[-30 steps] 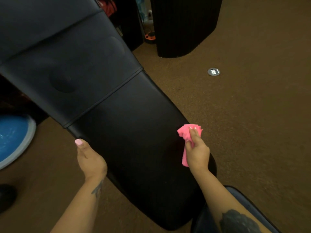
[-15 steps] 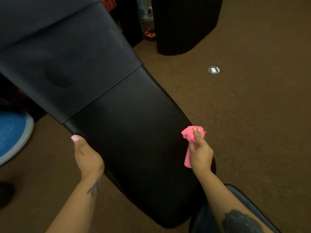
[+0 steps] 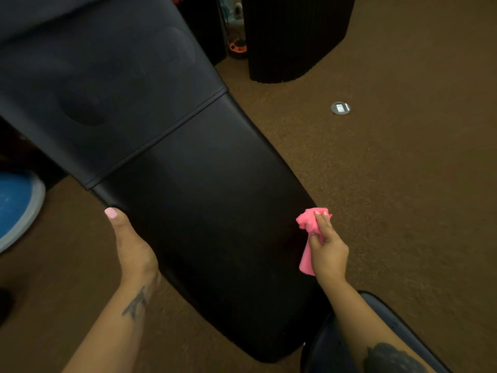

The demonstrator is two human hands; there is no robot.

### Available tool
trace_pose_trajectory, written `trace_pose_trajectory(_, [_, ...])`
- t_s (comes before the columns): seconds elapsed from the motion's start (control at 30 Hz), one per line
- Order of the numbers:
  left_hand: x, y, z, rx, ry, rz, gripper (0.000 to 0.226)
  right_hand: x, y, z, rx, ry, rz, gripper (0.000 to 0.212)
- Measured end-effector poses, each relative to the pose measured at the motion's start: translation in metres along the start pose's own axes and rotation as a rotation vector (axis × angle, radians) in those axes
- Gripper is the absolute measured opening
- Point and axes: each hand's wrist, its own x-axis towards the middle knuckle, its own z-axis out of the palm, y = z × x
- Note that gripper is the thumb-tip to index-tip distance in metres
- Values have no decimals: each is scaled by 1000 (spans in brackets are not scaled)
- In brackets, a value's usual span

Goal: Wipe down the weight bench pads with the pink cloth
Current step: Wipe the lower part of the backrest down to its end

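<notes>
Slippage is the main risk: the crumpled pink cloth (image 3: 309, 232) sits at the very right edge of the long black vinyl seat pad (image 3: 215, 238), at about 3 o'clock from the pad's middle, and most of it hangs off the side, not flat on the surface. The right hand (image 3: 328, 249) pinches it between curled fingers and thumb, with only a small wad meeting the vinyl, so a stroke from here would likely skim the rim and leave the broad centre untouched. The bunched fabric could also fall onto the brown carpet (image 3: 390, 197) if the pinch loosens. The left hand (image 3: 131, 246) clasps the opposite edge at about 9 o'clock, thumb on top; its other fingers are hidden under the pad, so I cannot tell how tightly they wrap. If that bracing hand lets go, a firm wipe may rock the bench. The wider black upper back pad (image 3: 107, 84), toward 11 o'clock past the seam, could be missed altogether
</notes>
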Motion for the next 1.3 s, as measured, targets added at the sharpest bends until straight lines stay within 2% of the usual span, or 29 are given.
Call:
trace_pose_trajectory(0.13, [-4,0,4,-31,0,7,99,4,-15,11,7,30,-50,49])
trace_pose_trajectory(0.17, [-4,1,4,-24,8,5,99,1,-16,12,-14,19,-81,50])
trace_pose_trajectory(0.3, [-4,1,1,-23,-23,-21,115,-16,-5,7,-71,-59,-186,56])
trace_pose_trajectory(0.4, [1,-3,1,-13,14,-22,132,-20,14,1,-58,-63,-111,55])
trace_pose_trajectory(0.5, [2,-3,2,47,19,-4,132,-13,24,-4,-21,-8,84,50])
trace_pose_trajectory(0.57, [-1,1,2,109,-45,69,129,-4,21,-5,-15,32,132,48])
trace_pose_trajectory(0.77, [5,-2,1,124,-58,113,142,2,-8,10,22,48,11,46])
trace_pose_trajectory(0.9, [18,-12,0,139,-45,98,128,-18,8,7,-19,-24,-86,51])
trace_pose_trajectory(1.07, [19,-11,3,146,-26,113,135,-18,32,-1,-30,-15,31,52])
trace_pose_trajectory(1.3, [13,-3,6,112,-56,142,144,1,15,6,-20,70,102,48])
